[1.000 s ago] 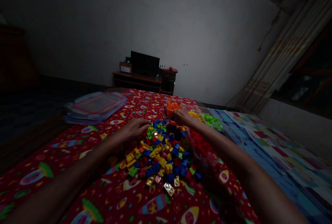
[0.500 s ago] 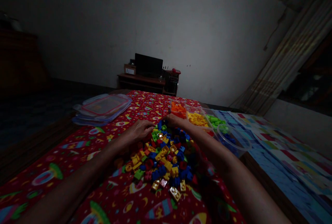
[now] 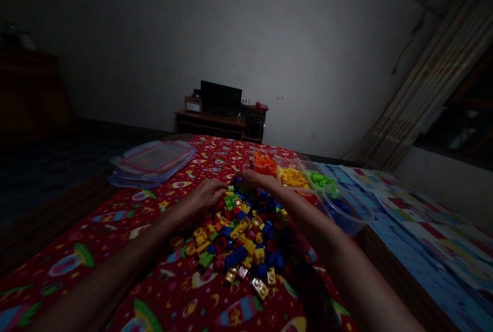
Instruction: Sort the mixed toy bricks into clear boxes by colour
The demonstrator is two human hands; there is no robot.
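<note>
A mixed heap of toy building bricks (image 3: 241, 234) in yellow, blue, red and green lies on the red patterned cloth (image 3: 181, 291). My left hand (image 3: 210, 193) rests at the heap's far left edge, fingers loosely stretched towards the bricks and the thumb slightly apart. Opposite it, my right hand (image 3: 248, 178) reaches over the far end of the heap. Its fingers are bent down and drawn together by some blue bricks (image 3: 238, 183); what lies between the fingertips is too dark to make out.
Clear containers stand on the right: one with orange bricks (image 3: 265, 160), one with yellow bricks (image 3: 293, 178), one with green bricks (image 3: 321, 180). A round tub (image 3: 356, 219) holds blue bricks. Stacked plastic lids (image 3: 154, 162) lie at the left. A monitor (image 3: 221, 97) stands behind.
My right hand has moved slightly left, over the blue bricks at the far end of the heap. My left hand has stayed nearly in place.
</note>
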